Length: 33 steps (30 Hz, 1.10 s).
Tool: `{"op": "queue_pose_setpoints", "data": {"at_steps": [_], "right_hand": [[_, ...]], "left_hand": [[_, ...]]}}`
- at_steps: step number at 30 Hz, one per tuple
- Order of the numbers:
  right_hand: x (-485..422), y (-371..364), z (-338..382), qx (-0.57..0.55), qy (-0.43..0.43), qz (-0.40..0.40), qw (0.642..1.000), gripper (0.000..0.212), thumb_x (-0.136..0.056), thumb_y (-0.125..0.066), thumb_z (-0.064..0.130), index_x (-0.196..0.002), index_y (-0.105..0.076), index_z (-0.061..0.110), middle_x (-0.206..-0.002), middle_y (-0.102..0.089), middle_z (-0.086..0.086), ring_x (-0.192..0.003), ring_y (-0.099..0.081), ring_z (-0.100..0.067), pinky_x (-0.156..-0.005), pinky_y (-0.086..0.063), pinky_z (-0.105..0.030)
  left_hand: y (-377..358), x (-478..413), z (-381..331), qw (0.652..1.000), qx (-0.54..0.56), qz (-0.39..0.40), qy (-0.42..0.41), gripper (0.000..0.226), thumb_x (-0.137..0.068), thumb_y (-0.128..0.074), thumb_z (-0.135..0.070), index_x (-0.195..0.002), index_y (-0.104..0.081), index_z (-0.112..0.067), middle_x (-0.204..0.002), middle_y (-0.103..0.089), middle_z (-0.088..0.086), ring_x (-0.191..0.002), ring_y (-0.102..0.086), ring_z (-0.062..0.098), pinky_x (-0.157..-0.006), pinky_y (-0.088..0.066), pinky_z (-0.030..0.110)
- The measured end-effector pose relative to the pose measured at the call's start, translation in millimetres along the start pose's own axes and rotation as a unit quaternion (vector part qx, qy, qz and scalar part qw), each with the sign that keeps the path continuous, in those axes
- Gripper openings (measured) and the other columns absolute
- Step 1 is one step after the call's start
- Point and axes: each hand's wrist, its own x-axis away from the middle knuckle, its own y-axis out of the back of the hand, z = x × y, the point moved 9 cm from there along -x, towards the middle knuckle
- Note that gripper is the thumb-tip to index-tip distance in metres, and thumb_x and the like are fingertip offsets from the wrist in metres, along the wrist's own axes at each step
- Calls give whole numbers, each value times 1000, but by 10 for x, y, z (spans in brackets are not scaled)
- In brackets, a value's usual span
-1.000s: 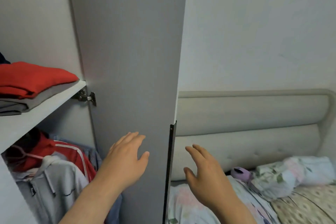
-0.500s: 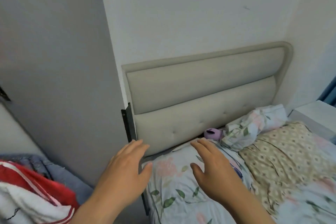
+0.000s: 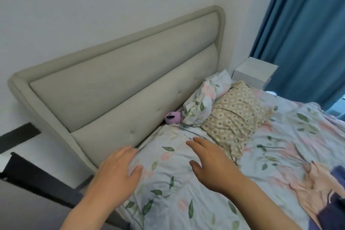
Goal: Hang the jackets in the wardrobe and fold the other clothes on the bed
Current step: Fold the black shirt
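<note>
Clothes yet to be folded, a peach garment (image 3: 306,190) and a dark navy one (image 3: 332,214), lie rumpled together at the right edge of the bed (image 3: 280,136). The navy piece overlaps the peach and runs out of the picture. Neither shows a squared edge or a crease line, so the folding appears not yet begun. No jacket, hanger or open wardrobe is in view, and how the hanging stands cannot be told.

Both of the person's hands are empty. The left hand (image 3: 115,170) hovers palm down with fingers straight, at the bed's head-end corner just beside the base of the headboard (image 3: 130,80). The right hand (image 3: 211,164), fingers loosely spread, hangs over the duvet (image 3: 168,201) nearer the middle, well apart from the clothes. Whether either palm touches the cover cannot be told.

The duvet looks a thin, soft cloth, printed with green leaves and pink blooms and wrinkled throughout. The headboard is padded, beige and button-tufted, with a rounded piped border. Along the head edge sit a floral pillow (image 3: 203,102) bunched into a lump and a flatter tan pillow (image 3: 235,117) in a small diamond print. A lilac plush toy (image 3: 173,116) is wedged between the floral pillow and the headboard. Beyond the far corner stand a white boxy nightstand (image 3: 253,70) and heavy teal curtains (image 3: 308,33) in vertical folds.
</note>
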Motion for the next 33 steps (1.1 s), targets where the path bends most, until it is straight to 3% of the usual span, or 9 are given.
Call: {"op": "queue_pose_setpoints", "data": {"at_steps": [5, 10, 15, 20, 24, 27, 33], "right_hand": [[192, 240, -369, -5, -66, -36, 997, 52, -99, -47, 30, -149, -35, 29, -155, -33, 7, -139, -35, -16, -111, -34, -31], [598, 418, -666, -9, -149, -75, 986, 51, -97, -51, 32, -146, -38, 29, -147, -41, 8, -133, -41, -18, -107, -37, -31], [1138, 433, -919, -11, -257, -99, 961, 50, -100, -47, 32, -148, -36, 28, -153, -36, 4, -139, -35, -20, -111, -33, -34], [1703, 337, -1022, -29, -372, -97, 922, 54, -102, -44, 35, -153, -28, 28, -160, -25, 4, -146, -25, -19, -117, -26, -35], [2250, 381, -997, -23, -452, -116, 884, 54, -101, -46, 35, -152, -29, 29, -158, -27, 8, -144, -28, -16, -114, -30, -35], [2702, 451, -943, -12, -508, -140, 850, 54, -101, -48, 35, -152, -31, 28, -157, -30, 9, -142, -31, -15, -113, -32, -33], [3489, 466, -679, -4, -583, -182, 792, 53, -100, -49, 33, -151, -33, 27, -152, -35, 9, -139, -35, -12, -111, -34, -28]], "left_hand": [[-110, -300, -379, 998, 7, 29, -59, 61, -97, -48, -47, -152, -29, -28, -157, -28, -12, -142, -26, 7, -113, -17, 20], [-204, -545, -926, 987, -3, 41, -158, 56, -95, -54, -41, -146, -40, -25, -149, -41, -11, -135, -38, 9, -106, -27, 21], [-469, -612, -1393, 970, 31, 97, -219, 56, -94, -54, -42, -146, -40, -27, -148, -42, -11, -135, -37, 10, -105, -31, 26], [-833, -520, -1820, 935, 58, 177, -303, 49, -93, -51, -47, -139, -43, -31, -142, -46, -15, -123, -42, 5, -94, -34, 24], [-1068, -465, -2011, 917, 57, 226, -323, 61, -94, -48, -53, -149, -34, -32, -156, -32, -13, -143, -30, 9, -113, -31, 32], [-1178, -366, -2167, 902, 59, 247, -350, 61, -94, -47, -55, -149, -32, -34, -154, -38, -10, -139, -37, 12, -112, -36, 36], [-1308, -17, -2572, 868, 60, 267, -415, 58, -95, -50, -50, -149, -35, -32, -158, -30, -12, -145, -27, 10, -114, -28, 34]]}}
